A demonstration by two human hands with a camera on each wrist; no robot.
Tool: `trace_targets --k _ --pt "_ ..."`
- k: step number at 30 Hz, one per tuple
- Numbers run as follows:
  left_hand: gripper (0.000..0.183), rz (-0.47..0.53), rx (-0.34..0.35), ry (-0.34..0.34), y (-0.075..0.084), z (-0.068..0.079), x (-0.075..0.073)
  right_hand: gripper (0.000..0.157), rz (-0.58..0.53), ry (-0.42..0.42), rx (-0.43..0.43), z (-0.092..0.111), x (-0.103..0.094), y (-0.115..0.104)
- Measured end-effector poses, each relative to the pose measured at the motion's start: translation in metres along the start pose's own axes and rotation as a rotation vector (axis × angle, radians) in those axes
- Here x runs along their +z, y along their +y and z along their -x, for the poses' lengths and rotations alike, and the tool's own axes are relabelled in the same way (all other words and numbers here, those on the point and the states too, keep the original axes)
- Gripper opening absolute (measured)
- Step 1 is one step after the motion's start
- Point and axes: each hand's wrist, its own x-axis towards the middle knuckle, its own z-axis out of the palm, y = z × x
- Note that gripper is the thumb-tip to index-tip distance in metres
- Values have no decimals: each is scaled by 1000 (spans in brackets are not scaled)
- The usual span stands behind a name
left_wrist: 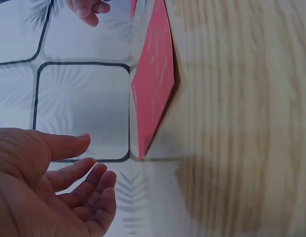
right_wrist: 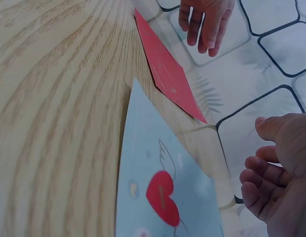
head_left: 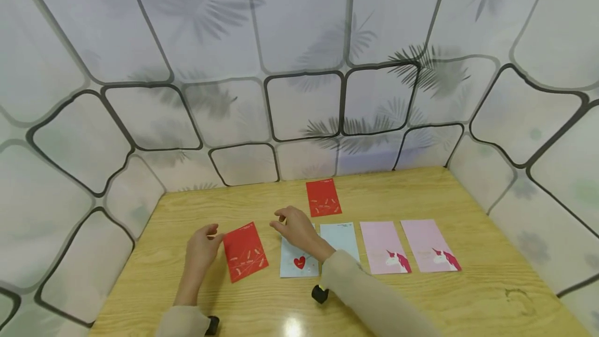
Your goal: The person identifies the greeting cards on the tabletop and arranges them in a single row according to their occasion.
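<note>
In the head view my left hand (head_left: 202, 247) is just left of a tilted red card (head_left: 245, 251), thumb tip near its upper left corner. The left wrist view shows a gap between those loosely bent fingers (left_wrist: 96, 180) and the red card (left_wrist: 155, 74). My right hand (head_left: 297, 229) hovers over the upper part of a light blue card (head_left: 289, 264) printed with a red heart, holding nothing. Its fingers curl loosely in the right wrist view, to the right of the blue card (right_wrist: 158, 163).
A second light blue card (head_left: 340, 235), partly behind my right arm, lies beside two pink unicorn cards (head_left: 381, 243) (head_left: 428, 243) in a row. Another red card (head_left: 324, 197) lies farther back on the wooden table (head_left: 486, 274). Patterned fabric walls (head_left: 304, 108) stand around the table's back and sides.
</note>
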Motion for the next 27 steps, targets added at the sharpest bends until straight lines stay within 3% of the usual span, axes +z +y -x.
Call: trace_targets --k 15,27 --pt "47 -25 -11 -113 -18 -10 0 39 -60 -74 96 -22 36 -8" --pt "51 -95 54 -124 -20 -20 11 27 95 -127 119 -34 59 -20"
